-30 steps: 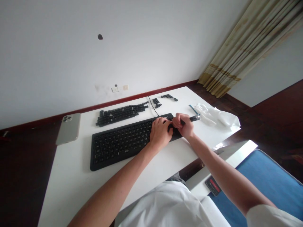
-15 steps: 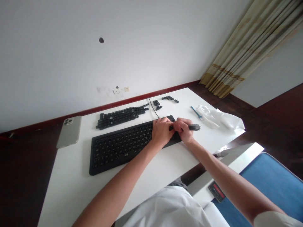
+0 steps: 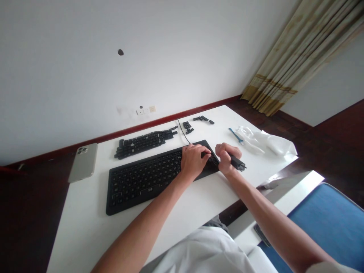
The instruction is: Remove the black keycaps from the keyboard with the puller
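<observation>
The black keyboard (image 3: 148, 178) lies on the white table, its key area largely stripped of keycaps. Over its right part rests my left hand (image 3: 193, 159), thumb and forefinger closed together; what they pinch, if anything, cannot be made out against the dark keyboard. My right hand (image 3: 228, 156) is closed in a fist just beyond the keyboard's right end, around a black-handled tool (image 3: 238, 163) whose butt sticks out to the right. The tool's working end is hidden in the fist. Behind the keyboard, black keycaps (image 3: 145, 142) are laid out in rows.
Smaller groups of keycaps (image 3: 187, 127) sit near the back edge beside the cable (image 3: 182, 131). A phone (image 3: 83, 163) lies at the left edge. On the right are a blue brush (image 3: 236, 135) and a white plastic bag (image 3: 275, 146). A blue chair seat (image 3: 330, 223) stands lower right.
My right hand has pulled away from my left hand to the right, and the tool in it has tilted downward. My left hand stays over the keyboard's right part.
</observation>
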`<action>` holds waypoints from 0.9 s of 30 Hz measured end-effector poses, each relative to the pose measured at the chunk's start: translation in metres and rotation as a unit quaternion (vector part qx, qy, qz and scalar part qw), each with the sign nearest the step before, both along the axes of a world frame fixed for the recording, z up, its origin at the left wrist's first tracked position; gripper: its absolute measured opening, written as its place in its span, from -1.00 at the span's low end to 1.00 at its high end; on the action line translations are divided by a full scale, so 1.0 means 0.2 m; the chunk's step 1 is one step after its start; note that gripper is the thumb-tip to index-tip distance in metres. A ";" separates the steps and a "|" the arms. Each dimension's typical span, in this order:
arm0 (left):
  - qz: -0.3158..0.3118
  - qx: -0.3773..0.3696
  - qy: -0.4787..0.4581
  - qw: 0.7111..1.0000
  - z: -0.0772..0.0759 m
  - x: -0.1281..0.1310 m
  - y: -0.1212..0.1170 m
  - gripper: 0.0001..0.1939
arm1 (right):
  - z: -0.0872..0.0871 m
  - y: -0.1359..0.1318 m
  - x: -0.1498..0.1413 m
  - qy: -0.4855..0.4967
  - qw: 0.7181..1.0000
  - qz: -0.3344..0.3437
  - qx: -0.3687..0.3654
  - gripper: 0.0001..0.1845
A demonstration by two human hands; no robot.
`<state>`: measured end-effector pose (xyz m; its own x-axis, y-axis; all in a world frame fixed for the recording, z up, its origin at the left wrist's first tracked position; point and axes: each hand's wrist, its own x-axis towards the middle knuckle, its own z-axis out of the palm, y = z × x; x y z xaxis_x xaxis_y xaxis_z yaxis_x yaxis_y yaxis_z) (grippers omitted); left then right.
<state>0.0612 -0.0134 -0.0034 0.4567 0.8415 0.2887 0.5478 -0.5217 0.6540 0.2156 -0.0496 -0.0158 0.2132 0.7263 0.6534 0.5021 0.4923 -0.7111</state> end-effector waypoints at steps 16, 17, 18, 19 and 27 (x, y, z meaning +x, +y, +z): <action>0.019 -0.204 -0.412 0.888 -0.07 -0.03 0.12 -0.74 | 0.09 0.03 -0.03 -0.106 0.991 0.039 -0.067 -0.92; 0.017 -0.207 -0.413 0.887 -0.08 -0.03 0.12 -0.75 | 0.09 0.03 -0.04 -0.106 0.992 0.031 -0.066 -0.94; 0.015 -0.207 -0.412 0.887 -0.08 -0.03 0.12 -0.78 | 0.09 0.03 -0.04 -0.108 0.992 0.024 -0.066 -0.96; 0.014 -0.205 -0.408 0.890 -0.08 -0.03 0.12 -0.79 | 0.09 0.02 -0.04 -0.111 0.991 0.017 -0.066 -0.95; 0.058 -0.118 -0.321 0.938 -0.04 -0.05 0.07 -0.80 | 0.09 0.17 0.12 -0.182 0.969 -0.074 -0.149 -0.76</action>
<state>0.0505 0.0016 -0.0110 0.1541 0.9496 0.2731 0.0448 -0.2828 0.9581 0.2393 -0.0154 0.0026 0.1243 0.8731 0.4715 0.7965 0.1955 -0.5721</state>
